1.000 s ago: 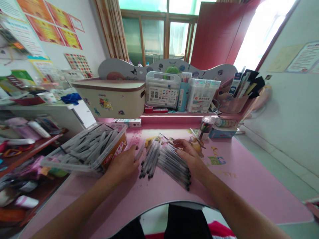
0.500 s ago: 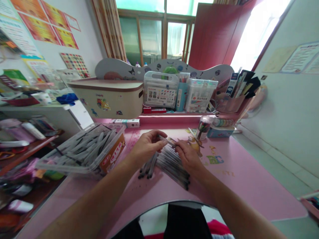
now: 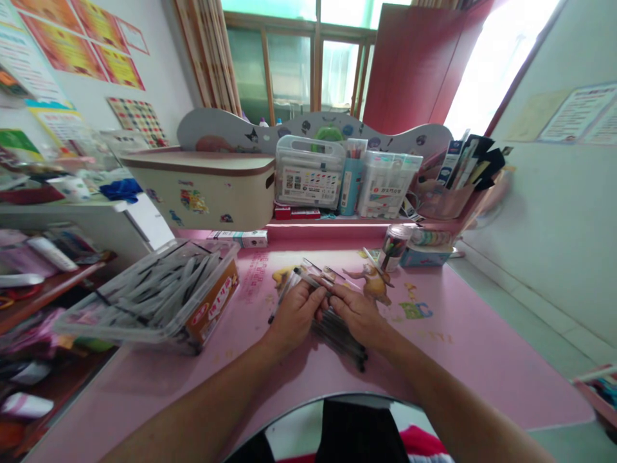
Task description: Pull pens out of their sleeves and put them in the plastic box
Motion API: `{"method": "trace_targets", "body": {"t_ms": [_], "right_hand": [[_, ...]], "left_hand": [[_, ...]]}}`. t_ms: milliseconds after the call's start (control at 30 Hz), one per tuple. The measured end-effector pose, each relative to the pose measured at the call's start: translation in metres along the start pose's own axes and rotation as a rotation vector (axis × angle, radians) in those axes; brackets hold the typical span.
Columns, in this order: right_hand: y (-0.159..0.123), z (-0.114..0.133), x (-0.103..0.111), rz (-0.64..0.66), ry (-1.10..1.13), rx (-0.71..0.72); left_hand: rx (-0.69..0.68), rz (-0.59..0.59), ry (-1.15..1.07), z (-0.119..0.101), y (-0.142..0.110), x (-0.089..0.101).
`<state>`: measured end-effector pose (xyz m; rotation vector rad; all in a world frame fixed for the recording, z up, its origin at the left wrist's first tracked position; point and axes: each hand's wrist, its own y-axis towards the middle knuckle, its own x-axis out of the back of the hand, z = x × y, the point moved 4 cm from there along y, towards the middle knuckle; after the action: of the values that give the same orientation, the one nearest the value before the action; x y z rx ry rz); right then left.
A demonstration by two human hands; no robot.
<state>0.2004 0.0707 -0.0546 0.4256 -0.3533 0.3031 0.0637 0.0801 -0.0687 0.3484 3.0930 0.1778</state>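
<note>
Over the middle of the pink desk (image 3: 463, 360), my left hand (image 3: 295, 312) is closed round a slim clear pen (image 3: 309, 278) with a dark end. My right hand (image 3: 355, 312) meets it, thumb and fingers pinched on the pen's other end. Below and between the hands lies a bundle of similar grey, dark-ended pens (image 3: 340, 341), partly covered by my right hand. A few more pens stick out past my left hand, one with its black end (image 3: 271, 318) showing. My fingers hide much of what they grip.
A clear plastic bin (image 3: 139, 331) full of pens stands at the left. A round tub of pens (image 3: 393, 247) and a blue box (image 3: 427, 256) sit at the back right. Behind, a shelf carries a lidded cream box (image 3: 216, 193) and marker cases (image 3: 308, 180).
Both hands have come closer together and lower over the pens. My left hand has moved down onto the loose pens at the left, which it now mostly covers. The view has shifted slightly.
</note>
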Motion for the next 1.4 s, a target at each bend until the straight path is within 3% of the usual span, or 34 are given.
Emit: {"method": "trace_targets", "body": {"t_ms": [533, 767, 900, 1000, 1100, 1233, 1400], "right_hand": [[0.0, 0.003, 0.001, 0.03, 0.069, -0.03], [-0.002, -0.013, 0.012, -0.097, 0.118, -0.153], [0.001, -0.019, 0.025, -0.222, 0.176, -0.22], [0.001, -0.023, 0.026, -0.217, 0.243, -0.282], [0.001, -0.022, 0.026, -0.196, 0.228, -0.275], [0.003, -0.019, 0.025, -0.144, 0.125, -0.217], [0.003, -0.017, 0.027, -0.114, 0.069, -0.205]], "left_hand": [[-0.029, -0.002, -0.024, -0.011, -0.003, 0.0], [-0.001, -0.05, -0.112, -0.022, 0.0, 0.014], [0.084, 0.149, -0.08, -0.02, 0.0, 0.012], [0.121, 0.36, 0.004, -0.019, -0.003, 0.003], [0.081, 0.47, 0.089, -0.021, -0.004, -0.001], [0.063, 0.537, 0.165, -0.02, -0.003, 0.001], [0.136, 0.494, 0.251, -0.012, -0.001, 0.008]]}}
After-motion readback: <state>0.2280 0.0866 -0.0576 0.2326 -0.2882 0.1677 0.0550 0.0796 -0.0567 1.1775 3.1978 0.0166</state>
